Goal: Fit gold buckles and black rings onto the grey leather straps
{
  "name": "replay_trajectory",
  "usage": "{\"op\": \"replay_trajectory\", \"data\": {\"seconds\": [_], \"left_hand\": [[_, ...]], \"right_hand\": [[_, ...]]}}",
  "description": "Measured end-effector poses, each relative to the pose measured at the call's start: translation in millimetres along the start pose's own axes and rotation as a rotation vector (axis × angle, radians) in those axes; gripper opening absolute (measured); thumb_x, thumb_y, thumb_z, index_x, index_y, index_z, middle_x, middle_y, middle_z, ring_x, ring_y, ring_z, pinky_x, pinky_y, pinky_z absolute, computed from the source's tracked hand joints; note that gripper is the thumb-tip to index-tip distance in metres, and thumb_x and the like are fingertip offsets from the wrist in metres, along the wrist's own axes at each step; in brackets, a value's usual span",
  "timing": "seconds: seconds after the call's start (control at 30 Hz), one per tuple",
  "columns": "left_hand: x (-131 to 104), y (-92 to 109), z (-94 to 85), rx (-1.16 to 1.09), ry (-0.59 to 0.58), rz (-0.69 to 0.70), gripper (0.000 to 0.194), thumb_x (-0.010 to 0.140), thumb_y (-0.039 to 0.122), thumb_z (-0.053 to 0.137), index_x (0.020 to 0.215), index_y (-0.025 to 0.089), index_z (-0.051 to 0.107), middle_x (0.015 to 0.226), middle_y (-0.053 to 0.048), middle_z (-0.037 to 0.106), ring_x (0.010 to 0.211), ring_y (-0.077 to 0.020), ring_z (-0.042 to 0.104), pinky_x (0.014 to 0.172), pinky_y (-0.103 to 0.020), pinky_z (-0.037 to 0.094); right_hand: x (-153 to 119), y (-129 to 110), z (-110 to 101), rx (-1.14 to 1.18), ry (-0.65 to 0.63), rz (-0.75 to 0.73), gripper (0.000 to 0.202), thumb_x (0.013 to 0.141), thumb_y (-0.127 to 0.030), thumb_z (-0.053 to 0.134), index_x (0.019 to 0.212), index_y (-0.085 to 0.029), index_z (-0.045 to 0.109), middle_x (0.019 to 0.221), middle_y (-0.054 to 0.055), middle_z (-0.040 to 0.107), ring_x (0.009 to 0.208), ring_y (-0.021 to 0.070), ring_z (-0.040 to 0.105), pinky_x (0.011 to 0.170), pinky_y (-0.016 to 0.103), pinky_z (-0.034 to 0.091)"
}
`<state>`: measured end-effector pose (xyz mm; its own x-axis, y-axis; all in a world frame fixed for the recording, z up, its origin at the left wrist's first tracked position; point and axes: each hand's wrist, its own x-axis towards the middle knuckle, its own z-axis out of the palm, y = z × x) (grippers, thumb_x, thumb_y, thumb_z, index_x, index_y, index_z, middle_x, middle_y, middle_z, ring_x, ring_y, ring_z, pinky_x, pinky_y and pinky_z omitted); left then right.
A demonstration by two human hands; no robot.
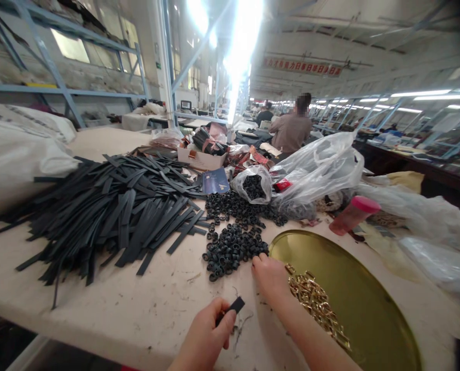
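Note:
My left hand (210,330) is closed round a short black strap (237,304), whose flat end sticks out past the thumb. My right hand (272,276) touches the near right edge of a heap of small black loops (232,250). Its fingers are bent together, and their tips are hidden, so what they pinch cannot be made out. Beside my right forearm lies a round gold-coloured tray (354,273) with a pile of gold metal buckles (315,296). A large pile of flat black straps (110,211) spreads across the table on the left.
Behind the loops stand a plastic bag of more loops (255,186), a dark blue booklet (215,181) and a carton (202,158). A clear plastic bag (323,170) and a pink-lidded jar (354,215) are right. A white sack (21,154) sits left. People work farther back.

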<state>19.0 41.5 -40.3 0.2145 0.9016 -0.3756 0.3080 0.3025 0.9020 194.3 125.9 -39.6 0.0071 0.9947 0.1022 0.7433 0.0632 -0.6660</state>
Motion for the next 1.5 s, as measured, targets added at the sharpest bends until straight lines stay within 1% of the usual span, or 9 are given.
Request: {"op": "replay_trajectory", "data": {"seconds": [0.13,0.27,0.37,0.53,0.7,0.83,1.0,1.17,1.5], "left_hand": [[-3,4,-4.0,0.004,0.106,0.051,0.022,0.079,0.039,0.043,0.070,0.019,0.048,0.043,0.008,0.043,0.041,-0.0097,0.038,0.046,-0.019,0.028],[-16,11,-0.2,0.013,0.155,0.136,0.025,0.081,0.040,0.041,0.071,0.019,0.049,0.046,0.007,0.042,0.044,-0.0101,0.040,0.048,-0.020,0.030],[-30,13,3.9,0.089,0.125,0.134,0.025,0.082,0.039,0.040,0.069,0.019,0.050,0.045,0.007,0.040,0.045,-0.0108,0.041,0.047,-0.020,0.029],[-51,16,2.6,0.213,0.059,0.176,0.022,0.079,0.033,0.043,0.066,0.019,0.052,0.050,0.006,0.042,0.049,-0.0109,0.041,0.048,-0.021,0.027],[-67,16,7.4,0.080,0.097,0.185,0.022,0.082,0.033,0.038,0.069,0.018,0.048,0.049,0.007,0.040,0.047,-0.0107,0.040,0.047,-0.021,0.030],[-78,16,11.0,0.029,0.090,0.277,0.011,0.078,0.016,0.038,0.080,0.018,0.048,0.061,0.005,0.048,0.058,-0.0109,0.045,0.057,-0.021,0.034],[-81,14,7.2,-0.036,0.036,0.271,0.018,0.076,0.012,0.037,0.090,0.018,0.044,0.064,0.005,0.053,0.059,-0.0108,0.048,0.059,-0.022,0.036],[-79,7,2.0,-0.022,0.033,0.213,0.020,0.078,0.018,0.041,0.098,0.019,0.039,0.065,0.005,0.056,0.054,-0.0103,0.048,0.054,-0.022,0.035],[-67,7,-9.0,0.200,0.076,0.070,0.010,0.074,0.028,0.051,0.075,0.019,0.046,0.063,0.004,0.057,0.060,-0.0130,0.052,0.055,-0.022,0.035]], "right_hand": [[-25,-13,0,0.149,-0.108,-0.010,0.013,0.078,-0.024,0.051,0.068,-0.019,0.056,0.073,0.003,0.055,0.069,0.0177,0.051,0.066,0.030,0.038],[-68,-34,-6,0.736,-0.287,0.163,0.025,0.079,-0.040,0.052,0.069,-0.017,0.053,0.062,-0.001,0.055,0.060,0.0131,0.051,0.061,0.026,0.041],[-91,-44,-5,1.027,-0.233,0.267,0.024,0.070,-0.039,0.064,0.072,-0.016,0.056,0.059,-0.003,0.054,0.058,0.0116,0.050,0.060,0.026,0.040],[-112,-46,-1,0.971,-0.242,0.242,0.026,0.066,-0.038,0.067,0.077,-0.015,0.062,0.056,-0.003,0.056,0.055,0.0120,0.049,0.059,0.027,0.038],[-129,-51,2,1.057,-0.249,0.236,0.022,0.068,-0.035,0.067,0.074,-0.016,0.061,0.060,-0.003,0.054,0.056,0.0104,0.046,0.057,0.024,0.036],[-138,-56,3,1.089,-0.231,0.260,0.023,0.068,-0.037,0.067,0.074,-0.016,0.060,0.061,-0.003,0.053,0.057,0.0097,0.043,0.056,0.022,0.035],[-145,-60,3,1.107,-0.339,0.202,0.029,0.064,-0.042,0.070,0.070,-0.017,0.056,0.059,-0.004,0.053,0.056,0.0105,0.045,0.055,0.023,0.034],[-148,-59,3,1.283,-0.332,0.229,0.038,0.081,-0.051,0.046,0.070,-0.016,0.057,0.062,-0.001,0.054,0.059,0.0108,0.046,0.059,0.024,0.037],[-139,-51,13,1.524,-0.755,0.494,0.022,0.073,-0.032,0.066,0.079,-0.013,0.057,0.062,-0.003,0.051,0.053,0.0058,0.043,0.051,0.017,0.033]]}}
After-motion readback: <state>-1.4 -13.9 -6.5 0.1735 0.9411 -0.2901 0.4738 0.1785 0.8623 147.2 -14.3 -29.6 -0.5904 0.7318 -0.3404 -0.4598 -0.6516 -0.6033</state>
